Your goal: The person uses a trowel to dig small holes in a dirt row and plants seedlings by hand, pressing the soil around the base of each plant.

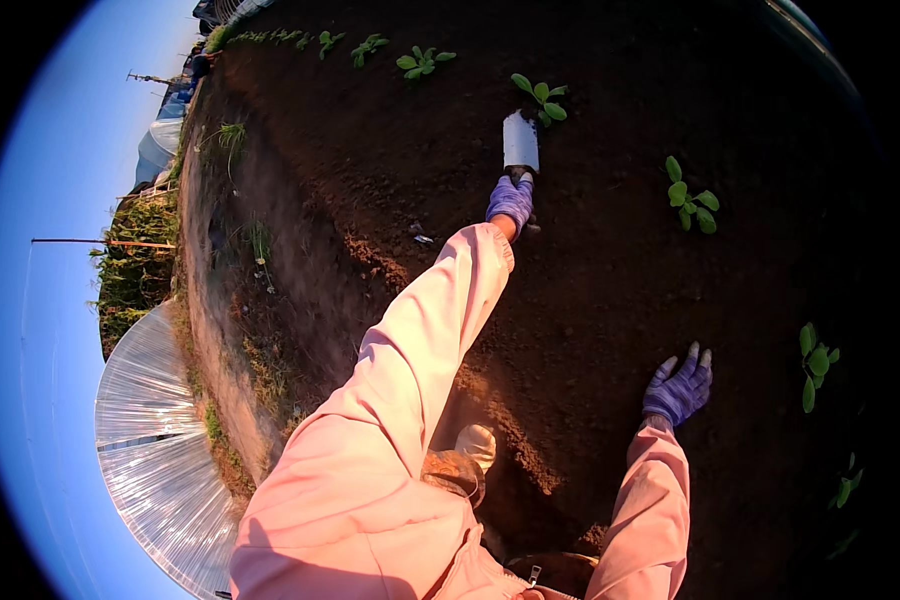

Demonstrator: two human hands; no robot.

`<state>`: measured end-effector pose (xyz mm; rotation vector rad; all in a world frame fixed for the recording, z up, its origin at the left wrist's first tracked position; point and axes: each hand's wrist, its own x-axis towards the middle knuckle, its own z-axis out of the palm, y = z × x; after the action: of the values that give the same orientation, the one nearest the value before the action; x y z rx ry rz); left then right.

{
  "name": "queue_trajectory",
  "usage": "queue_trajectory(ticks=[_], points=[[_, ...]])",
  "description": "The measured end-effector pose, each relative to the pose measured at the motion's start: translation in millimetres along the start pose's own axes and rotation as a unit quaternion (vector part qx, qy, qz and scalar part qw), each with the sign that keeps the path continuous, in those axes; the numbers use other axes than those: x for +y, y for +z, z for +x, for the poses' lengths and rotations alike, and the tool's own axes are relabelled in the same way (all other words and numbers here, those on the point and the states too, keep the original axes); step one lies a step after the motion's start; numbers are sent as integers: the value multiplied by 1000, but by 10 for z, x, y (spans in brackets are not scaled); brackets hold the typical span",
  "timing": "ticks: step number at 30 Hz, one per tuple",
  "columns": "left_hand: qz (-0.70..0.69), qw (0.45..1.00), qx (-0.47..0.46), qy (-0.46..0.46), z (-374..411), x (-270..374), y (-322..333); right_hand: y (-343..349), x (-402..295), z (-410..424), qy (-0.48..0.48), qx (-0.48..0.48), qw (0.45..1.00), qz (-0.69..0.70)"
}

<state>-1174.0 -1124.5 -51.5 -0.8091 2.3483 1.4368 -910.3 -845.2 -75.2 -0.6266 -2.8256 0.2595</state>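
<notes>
My left hand [511, 201], in a purple knit glove, grips a hand trowel [520, 141] with a pale, soil-smeared blade. The blade's far end meets the dark soil close beside a broad-leaved seedling [543, 96]. Its handle is mostly hidden in my glove. Lower right, my right hand [678, 386], gloved alike, is over the bare soil [592, 300] with its fingers somewhat apart and nothing seen in it. Whether it touches the ground I cannot tell. Another seedling [690, 196] stands between and beyond the two hands, and a third [817, 363] grows to the right of my right hand.
More seedlings [424, 63] continue the row toward the upper left. A crumbly soil ridge [521, 442] runs past my shoe [477, 445]. Leftward lie a dirt path [214, 330] with weeds, a plastic-covered tunnel [161, 450] and tall crops [136, 270]. Small pale scraps [422, 238] lie on the soil.
</notes>
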Motion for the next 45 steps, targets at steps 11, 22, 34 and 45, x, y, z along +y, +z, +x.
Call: queue_trajectory(ticks=[11,22,34,45], points=[[107,989,-101,16,-567,-342,5,10,-17,-7,13,4,1000,3],[-71,985,-142,-70,-625,97,142,6,-1,3,0,5,1000,3],[144,982,-110,48,-1420,-362,-69,41,18,-33,-5,22,1000,-1],[-122,954,-260,-86,-2807,-826,-151,-1027,-322,-395,77,-432,793,423]])
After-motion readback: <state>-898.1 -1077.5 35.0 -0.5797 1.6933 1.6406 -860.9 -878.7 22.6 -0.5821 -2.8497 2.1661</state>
